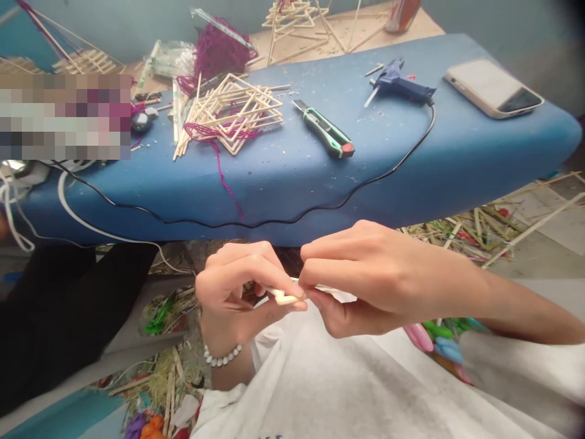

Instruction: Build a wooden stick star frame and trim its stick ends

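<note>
While the left hand (233,292) and the right hand (388,280) come together over a white T-shirt (320,378), a short pale wooden stick (286,297) sits between them. The left hand is nearly closed, its thumb and fingertips pinching the stick's near end. The right hand is also curled tight, with its fingertips at the other end, where a thin pale strip runs on toward them. The fingers hide part of the join, so it is hard to tell exactly how the pieces meet.

A bead bracelet (223,355) circles the left wrist. Below the right forearm lies a blurred heap of pink and green pieces (443,341). Left of the left hand hangs a dark cloth (59,311).

Just ahead of both hands runs the long edge of a blue padded table (457,164), with a black cord (274,222) looping along it. Straight ahead of the left hand, a lattice of glued wooden sticks (228,113) lies on the table, tangled with purple yarn (219,52). Ahead of the right hand are a green utility knife (324,128), then a blue glue gun (397,85) that the cord leads to, and farther right a phone (493,88) lying face up. Beyond the table, past both hands, stands another stick structure (292,21). Off to the right of the right hand, stick scraps (475,235) litter the floor.
</note>
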Demonstrator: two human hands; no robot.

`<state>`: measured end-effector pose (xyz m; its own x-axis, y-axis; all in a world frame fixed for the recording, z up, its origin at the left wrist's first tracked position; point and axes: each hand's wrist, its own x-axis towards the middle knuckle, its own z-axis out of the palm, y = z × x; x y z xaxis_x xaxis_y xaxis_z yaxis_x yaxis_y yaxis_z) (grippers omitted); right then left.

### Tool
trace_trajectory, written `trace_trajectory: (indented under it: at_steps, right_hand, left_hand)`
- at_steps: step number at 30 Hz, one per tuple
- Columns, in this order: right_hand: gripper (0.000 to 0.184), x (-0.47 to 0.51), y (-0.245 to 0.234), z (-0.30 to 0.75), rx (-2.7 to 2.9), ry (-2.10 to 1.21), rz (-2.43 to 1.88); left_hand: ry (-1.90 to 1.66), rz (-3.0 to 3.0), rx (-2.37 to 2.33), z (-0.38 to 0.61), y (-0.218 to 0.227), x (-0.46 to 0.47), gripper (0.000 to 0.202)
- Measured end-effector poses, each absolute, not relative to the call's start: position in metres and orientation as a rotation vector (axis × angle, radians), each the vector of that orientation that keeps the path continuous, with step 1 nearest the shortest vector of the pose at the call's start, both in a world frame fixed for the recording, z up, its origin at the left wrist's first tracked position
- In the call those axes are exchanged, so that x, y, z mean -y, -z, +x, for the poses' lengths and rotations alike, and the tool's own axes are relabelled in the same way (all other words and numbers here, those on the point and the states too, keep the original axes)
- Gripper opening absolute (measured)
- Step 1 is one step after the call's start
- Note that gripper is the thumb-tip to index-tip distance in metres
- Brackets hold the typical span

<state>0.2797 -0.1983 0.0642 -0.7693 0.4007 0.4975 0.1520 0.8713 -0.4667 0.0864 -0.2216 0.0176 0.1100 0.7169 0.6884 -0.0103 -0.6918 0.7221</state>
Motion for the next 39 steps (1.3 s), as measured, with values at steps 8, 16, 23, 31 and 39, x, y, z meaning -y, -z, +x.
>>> trace_trajectory:
  at_steps: [8, 16, 23, 31, 39]
  right_hand:
    - [0.023, 0.196, -0.068, 0.277, 2.636, -0.540, -0.291]
    - [0.024, 0.192, -0.061, 0.281, 2.556, -0.713, -0.201]
    - [0.023, 0.194, -0.058, 0.283, 2.388, -0.767, -0.216]
    - [0.033, 0.203, -0.061, 0.285, 2.250, -1.089, -0.293]
    - [0.034, 0.217, -0.058, 0.292, 2.110, -1.379, -0.401]
  left_hand:
    - [-1.436, 1.784, -0.655, 0.076, -0.031, 0.224, 0.033]
    - [-1.407, 1.715, -0.579, 0.079, -0.036, 0.219, 0.020]
    - [-1.400, 1.702, -0.577, 0.086, -0.037, 0.215, 0.022]
    - [-1.318, 1.716, -0.564, 0.086, -0.037, 0.213, 0.020]
    - [-1.251, 1.709, -0.490, 0.089, -0.034, 0.211, 0.018]
